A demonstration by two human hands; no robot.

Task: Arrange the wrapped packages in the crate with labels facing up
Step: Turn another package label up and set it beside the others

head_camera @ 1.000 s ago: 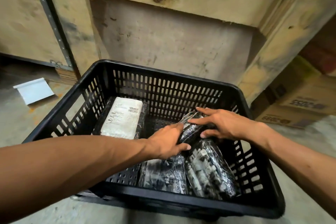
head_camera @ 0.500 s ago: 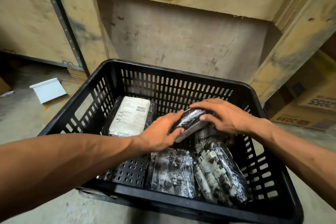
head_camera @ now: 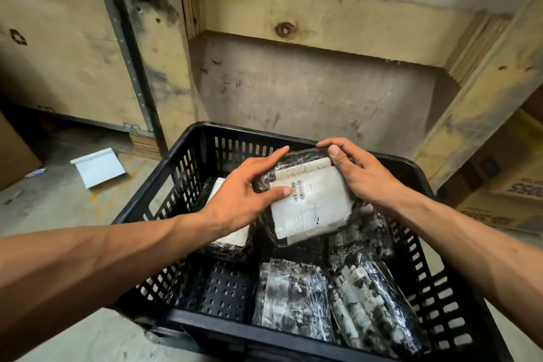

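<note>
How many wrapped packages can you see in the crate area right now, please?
4, maybe 5: held package in both hands, one at back left, two at front, and possibly another under the right wrist.

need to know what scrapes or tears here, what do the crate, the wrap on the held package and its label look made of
Crate: looks like moulded black plastic, matt, with slotted walls and a perforated floor.
Wrap on the held package: thin clear film, probably plastic, glossy, with wrinkles and white glints.
Label: seems paper, matt off-white, with a printed barcode and creases.
</note>
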